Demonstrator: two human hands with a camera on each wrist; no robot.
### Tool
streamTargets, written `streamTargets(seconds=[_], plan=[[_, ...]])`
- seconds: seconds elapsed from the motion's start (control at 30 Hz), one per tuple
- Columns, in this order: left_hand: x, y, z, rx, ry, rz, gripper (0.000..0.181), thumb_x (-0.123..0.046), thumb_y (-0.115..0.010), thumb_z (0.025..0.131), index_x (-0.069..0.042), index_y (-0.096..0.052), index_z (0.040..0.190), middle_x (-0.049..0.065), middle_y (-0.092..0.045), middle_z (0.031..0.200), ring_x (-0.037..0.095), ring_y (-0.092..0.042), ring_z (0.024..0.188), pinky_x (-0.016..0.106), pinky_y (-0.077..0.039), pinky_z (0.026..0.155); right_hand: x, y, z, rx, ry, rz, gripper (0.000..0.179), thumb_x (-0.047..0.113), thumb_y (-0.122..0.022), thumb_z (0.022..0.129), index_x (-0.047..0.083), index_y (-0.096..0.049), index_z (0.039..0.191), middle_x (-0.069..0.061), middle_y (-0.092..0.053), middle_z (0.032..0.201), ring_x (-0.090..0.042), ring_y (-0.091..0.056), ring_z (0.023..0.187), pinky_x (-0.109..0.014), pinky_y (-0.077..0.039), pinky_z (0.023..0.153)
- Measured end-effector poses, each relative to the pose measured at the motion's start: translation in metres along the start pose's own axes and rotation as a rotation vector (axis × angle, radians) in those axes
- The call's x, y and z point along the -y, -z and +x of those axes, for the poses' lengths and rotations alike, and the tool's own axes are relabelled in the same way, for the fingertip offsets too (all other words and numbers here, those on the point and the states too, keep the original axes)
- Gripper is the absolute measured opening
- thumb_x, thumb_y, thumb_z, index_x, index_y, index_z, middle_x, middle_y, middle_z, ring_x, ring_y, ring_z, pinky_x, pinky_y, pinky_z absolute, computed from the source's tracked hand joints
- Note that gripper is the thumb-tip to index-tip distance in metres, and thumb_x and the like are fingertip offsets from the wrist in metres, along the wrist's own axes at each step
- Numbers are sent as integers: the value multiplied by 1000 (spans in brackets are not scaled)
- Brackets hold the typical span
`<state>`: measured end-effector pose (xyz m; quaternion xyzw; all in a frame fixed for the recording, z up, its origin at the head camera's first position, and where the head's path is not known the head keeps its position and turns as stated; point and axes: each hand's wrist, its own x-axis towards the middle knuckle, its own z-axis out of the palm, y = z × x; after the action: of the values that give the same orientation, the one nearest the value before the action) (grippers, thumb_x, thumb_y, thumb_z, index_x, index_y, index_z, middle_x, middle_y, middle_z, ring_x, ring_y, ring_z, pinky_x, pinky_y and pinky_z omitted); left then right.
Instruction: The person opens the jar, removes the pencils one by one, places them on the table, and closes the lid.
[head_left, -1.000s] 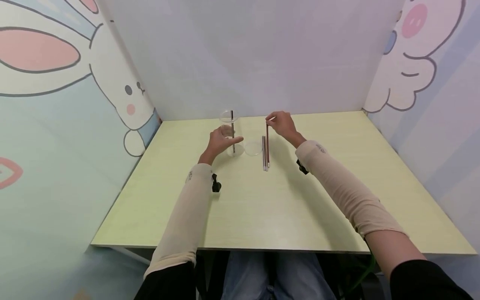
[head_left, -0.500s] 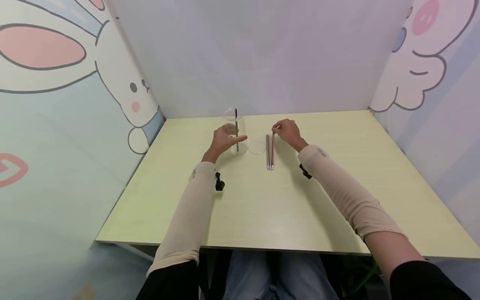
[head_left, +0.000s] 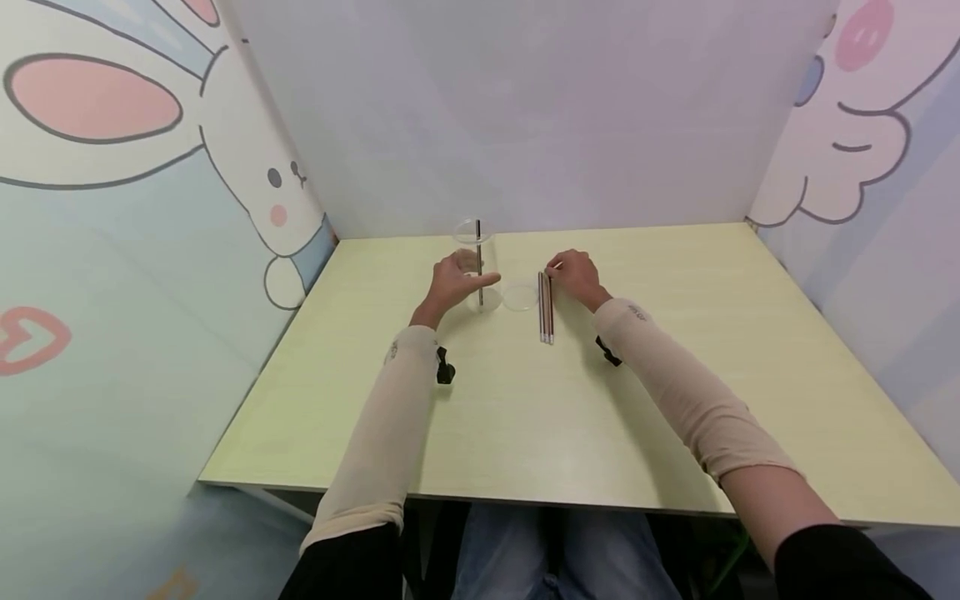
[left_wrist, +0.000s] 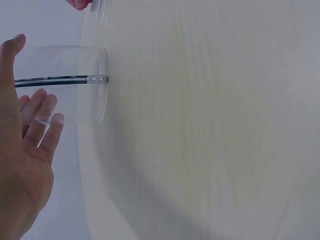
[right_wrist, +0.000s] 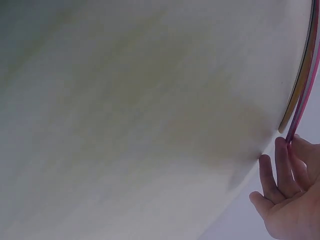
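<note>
A clear cylindrical container (head_left: 491, 250) stands upright near the back of the table, with one dark pencil (head_left: 480, 254) leaning inside it. My left hand (head_left: 450, 286) curves round its lower half, thumb in front and fingers behind; the left wrist view has these fingers (left_wrist: 47, 107) along the clear wall. To the right, my right hand (head_left: 576, 273) pinches the far end of a reddish pencil (right_wrist: 301, 110) between thumb and finger. Close beside it lie other pencils (head_left: 542, 310), eraser ends toward me. A clear round disc (head_left: 520, 309) lies between container and pencils.
The pale yellow table (head_left: 517, 425) meets a plain back wall (head_left: 525, 117). Printed side walls (head_left: 112, 275) stand at left and right. Small black cameras (head_left: 445, 367) are strapped at both wrists.
My right hand has come down toward the table, lowering the raised end of the pencil beside the others. My left hand stays at the container; the head view has shifted slightly.
</note>
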<state>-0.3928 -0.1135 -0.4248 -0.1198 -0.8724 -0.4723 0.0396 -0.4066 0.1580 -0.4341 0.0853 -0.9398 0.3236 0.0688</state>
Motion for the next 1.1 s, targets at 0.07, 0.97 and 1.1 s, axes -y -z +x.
streamTargets(seconds=[0.07, 0.97, 1.1], plan=[[-1, -1, 0, 0, -7, 1, 74, -60, -79, 68, -15, -56, 123, 0, -62, 120, 15, -60, 110, 35, -49, 91, 1, 0, 0, -2, -1, -7, 21, 18, -65, 93, 4, -72, 106, -15, -68, 106, -27, -65, 91, -39, -51, 69], [-2, -1, -5, 18, -12, 5, 76, -62, -77, 69, -16, -55, 125, 1, -61, 121, 16, -60, 111, 37, -49, 92, 4, -8, -1, -2, 21, -99, 22, 21, -68, 91, 2, -75, 98, -14, -72, 99, -26, -67, 86, -39, -54, 70], [0, 2, -5, 11, -14, -5, 76, -60, -77, 69, -15, -55, 126, 0, -61, 121, 18, -60, 111, 37, -49, 92, 5, -10, -3, -4, 40, -67, 22, 21, -68, 91, 1, -75, 99, -15, -71, 99, -27, -66, 85, -40, -53, 71]])
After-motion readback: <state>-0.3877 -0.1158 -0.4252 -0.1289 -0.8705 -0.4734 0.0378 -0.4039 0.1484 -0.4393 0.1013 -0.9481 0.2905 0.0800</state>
